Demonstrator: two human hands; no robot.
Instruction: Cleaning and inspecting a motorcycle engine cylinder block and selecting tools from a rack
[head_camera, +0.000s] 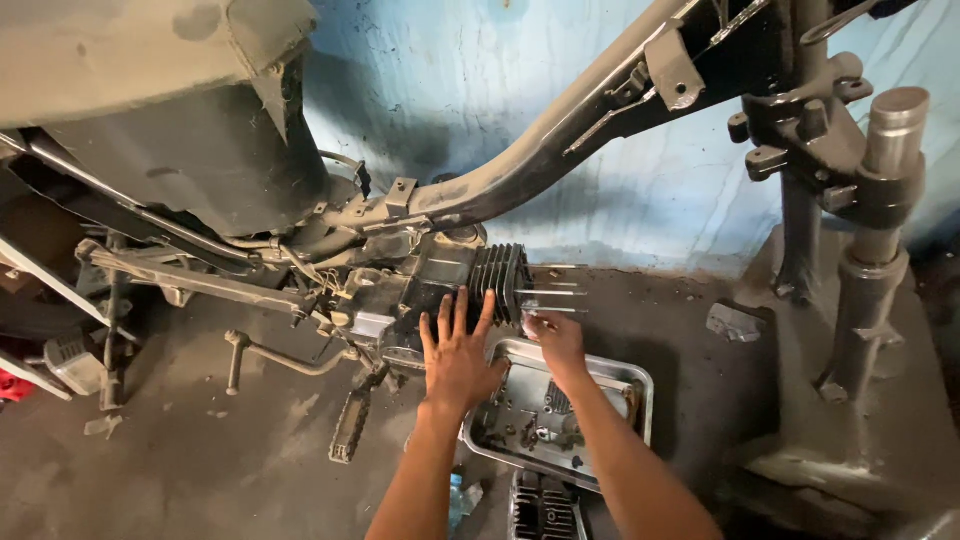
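My left hand (456, 356) flat, palm down, fingers spread and pointing away from me, my right hand (558, 341) just beside it, fingers curled in a pinch, both forearms bare, reaching forward.

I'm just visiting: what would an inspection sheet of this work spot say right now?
Surface: dusty grey concrete floor.
Job's things: finned engine cylinder on a stripped motorcycle frame; bare studs project from it.
Clutter: metal tray of small parts under the hands; a finned part below it; footpeg; kick lever.
Hands: left hand spread flat on the engine; right hand at the studs, grip unclear.
Cables: thin cables along the frame.
Surroundings: peeling blue wall; front fork at right.
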